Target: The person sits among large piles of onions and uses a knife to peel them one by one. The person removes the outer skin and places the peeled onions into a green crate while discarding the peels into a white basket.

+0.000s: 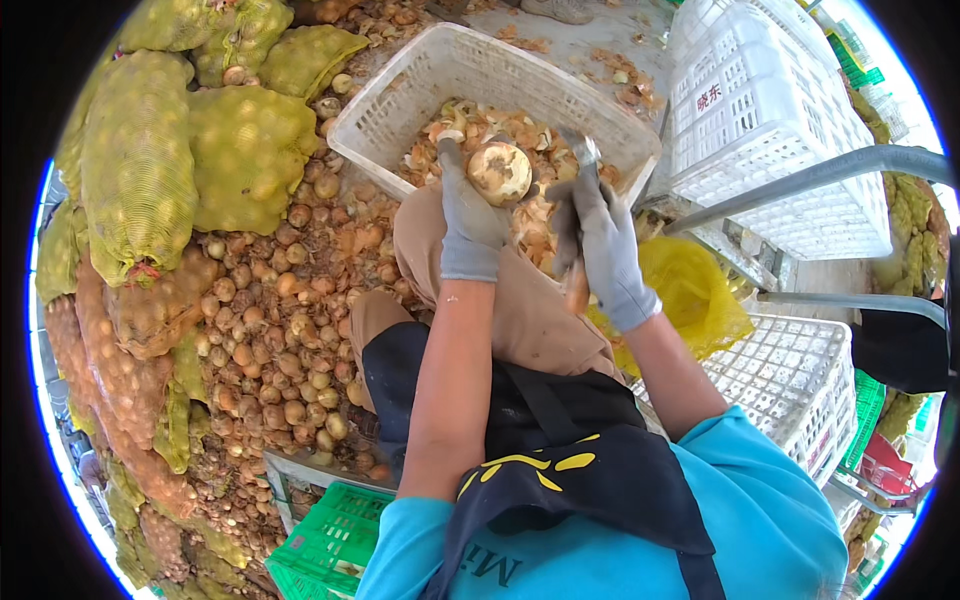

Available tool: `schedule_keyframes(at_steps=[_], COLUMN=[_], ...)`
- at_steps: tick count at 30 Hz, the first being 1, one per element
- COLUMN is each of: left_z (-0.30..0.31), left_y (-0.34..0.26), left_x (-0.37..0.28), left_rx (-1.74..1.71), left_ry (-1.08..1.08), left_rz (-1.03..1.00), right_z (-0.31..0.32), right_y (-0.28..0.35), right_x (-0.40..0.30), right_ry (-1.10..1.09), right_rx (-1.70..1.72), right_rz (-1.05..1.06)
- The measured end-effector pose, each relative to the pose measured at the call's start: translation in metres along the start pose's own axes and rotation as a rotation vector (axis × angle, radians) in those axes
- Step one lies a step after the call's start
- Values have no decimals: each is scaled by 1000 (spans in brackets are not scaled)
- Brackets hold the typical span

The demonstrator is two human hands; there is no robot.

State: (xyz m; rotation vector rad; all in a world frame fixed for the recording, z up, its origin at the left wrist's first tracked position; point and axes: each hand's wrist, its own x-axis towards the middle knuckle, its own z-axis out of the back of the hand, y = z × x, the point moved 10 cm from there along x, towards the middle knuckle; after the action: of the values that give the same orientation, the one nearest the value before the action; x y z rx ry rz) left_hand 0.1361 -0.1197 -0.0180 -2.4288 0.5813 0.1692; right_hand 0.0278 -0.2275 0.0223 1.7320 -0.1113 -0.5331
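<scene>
My left hand (476,202), in a grey glove, holds a pale onion (500,174) with brown patches on the face turned up. To its right, my right hand (600,225), gloved too, is closed around a knife whose handle (577,289) shows below the fingers. The knife's metal blade (589,152) is blurred above the hand. Both hands are over the near side of a white plastic crate (480,60), which has loose onion skins (536,225) in it. The onion and the knife are apart.
Loose onions (285,352) are heaped at the left, beside yellow mesh sacks (139,157) of onions. White crates (772,127) are stacked at the upper right, near a metal rail (810,176). A yellow mesh bag (686,292) lies by my right forearm. A green crate (330,536) stands at the lower left.
</scene>
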Motion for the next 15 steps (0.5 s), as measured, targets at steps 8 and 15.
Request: schedule_keyframes(at_steps=[8, 15], left_z=[-2, 5], left_y=[5, 2], left_x=[-12, -21], left_rx=[-37, 499], left_ry=[248, 141], left_rz=[23, -34], right_z=[-30, -5], right_y=[29, 40], right_x=[35, 60], right_ry=[-25, 118], right_rx=[-548, 88], right_rz=[133, 7])
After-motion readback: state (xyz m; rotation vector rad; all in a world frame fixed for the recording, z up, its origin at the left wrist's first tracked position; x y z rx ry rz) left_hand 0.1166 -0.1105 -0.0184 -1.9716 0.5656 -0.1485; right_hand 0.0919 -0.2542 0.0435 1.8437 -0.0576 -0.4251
